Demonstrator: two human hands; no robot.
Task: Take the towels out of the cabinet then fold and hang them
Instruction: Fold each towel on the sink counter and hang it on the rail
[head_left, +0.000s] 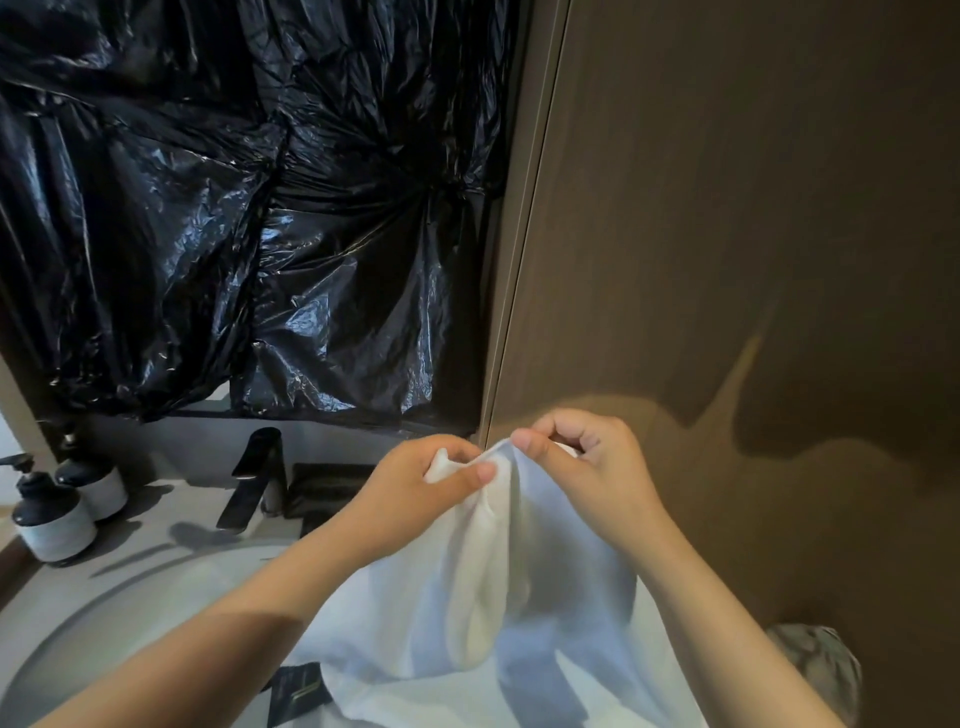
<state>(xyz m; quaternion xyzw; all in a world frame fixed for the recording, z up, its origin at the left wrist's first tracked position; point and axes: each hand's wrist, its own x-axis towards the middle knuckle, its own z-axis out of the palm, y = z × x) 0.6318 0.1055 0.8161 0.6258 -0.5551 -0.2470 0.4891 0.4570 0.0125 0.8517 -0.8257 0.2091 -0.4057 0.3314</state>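
Towel (498, 597), soft white cloth, hangs bunched from both pinching hands.

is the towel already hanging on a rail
No, both the left hand and right hand pinch the white towel by its top edge.

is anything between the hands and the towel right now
No. The left hand and right hand both already pinch the top edge of the white towel, hanging over the sink. No rail is in view.
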